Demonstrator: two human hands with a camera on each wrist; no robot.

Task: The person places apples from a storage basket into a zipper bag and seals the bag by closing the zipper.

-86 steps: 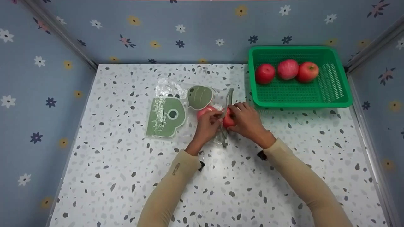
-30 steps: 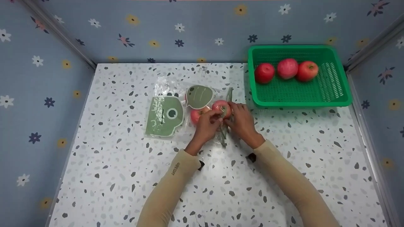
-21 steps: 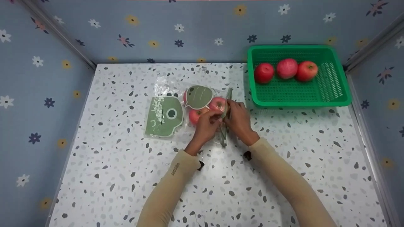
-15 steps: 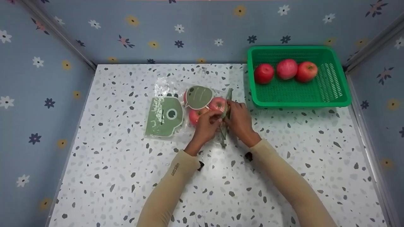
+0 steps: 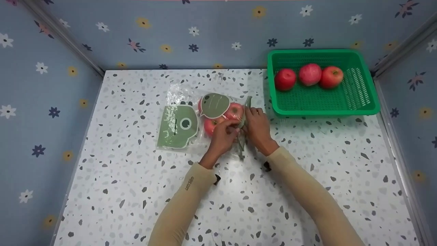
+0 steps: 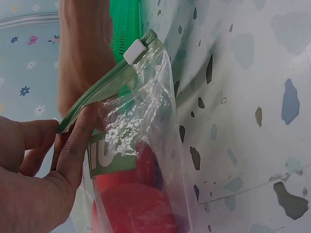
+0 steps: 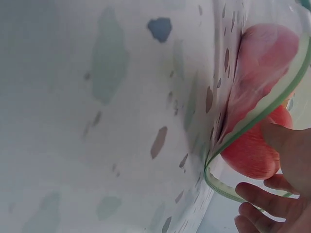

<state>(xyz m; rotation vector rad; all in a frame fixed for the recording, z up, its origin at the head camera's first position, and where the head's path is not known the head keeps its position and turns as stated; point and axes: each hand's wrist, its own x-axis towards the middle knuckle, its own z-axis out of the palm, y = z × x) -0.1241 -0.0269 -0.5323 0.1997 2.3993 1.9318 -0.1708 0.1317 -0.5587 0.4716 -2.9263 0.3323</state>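
Note:
A clear zip bag (image 5: 179, 128) with green animal prints lies on the speckled table, with red apples inside it. My left hand (image 5: 222, 138) pinches the green zip strip (image 6: 92, 92) at the bag's mouth between thumb and fingers; a white slider (image 6: 134, 52) sits near one end of the strip. At that mouth is my right hand (image 5: 258, 128), its thumb against an apple (image 7: 250, 153) just inside and its fingers spread loosely below. From above, this apple (image 5: 235, 111) shows through the plastic beside another apple (image 5: 211, 125). My fingertips are partly hidden behind the strip in the head view.
A green plastic basket (image 5: 324, 112) stands at the back right with a red apple (image 5: 285, 79), a pinker apple (image 5: 310, 74) and another apple (image 5: 331, 77) in it. Flowered walls (image 5: 218, 34) enclose the table (image 5: 136, 191) at the back and sides.
The apple at the bag's mouth has moved left into the bag, and the right hand has followed it leftward, its fingers loosening. The left hand keeps its hold on the zip strip.

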